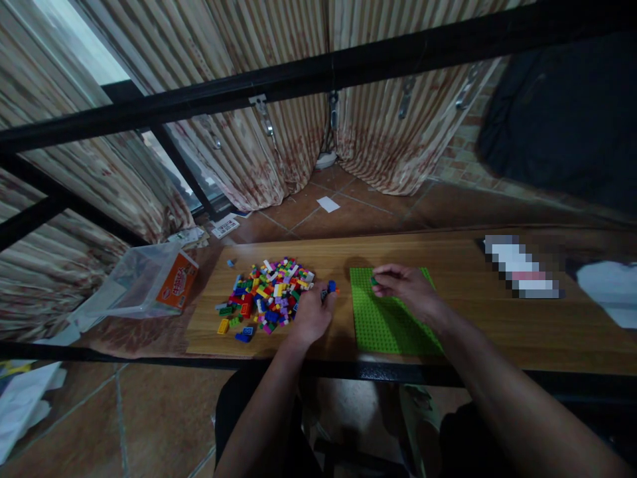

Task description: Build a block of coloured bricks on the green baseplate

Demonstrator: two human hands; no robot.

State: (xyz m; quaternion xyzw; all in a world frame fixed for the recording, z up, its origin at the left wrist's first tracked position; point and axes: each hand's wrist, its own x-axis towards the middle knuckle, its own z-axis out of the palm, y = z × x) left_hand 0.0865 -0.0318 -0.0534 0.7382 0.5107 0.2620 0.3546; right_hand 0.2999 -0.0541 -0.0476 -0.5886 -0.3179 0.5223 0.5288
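At the right edge of a heap of mixed toy bricks (273, 292), my left hand (313, 315) is closed, with a small dark toy brick (324, 293) between thumb and fingers. A blue brick (332, 286) and a bit of orange show right beside those fingertips; whether they are held too, I cannot tell. My right hand (405, 287) pinches a small dark green toy brick (375, 281) over the upper left part of a bright green studded baseplate (381, 325). Its wrist and forearm cover the baseplate's right side.
A wooden tabletop (328, 249) carries everything. Left of it stands a clear plastic bin (144, 282) with an orange label. A pixelated flat object (522, 267) and a white sheet (610, 289) lie to the right. A black metal bar (298, 73) crosses ahead, before striped curtains.
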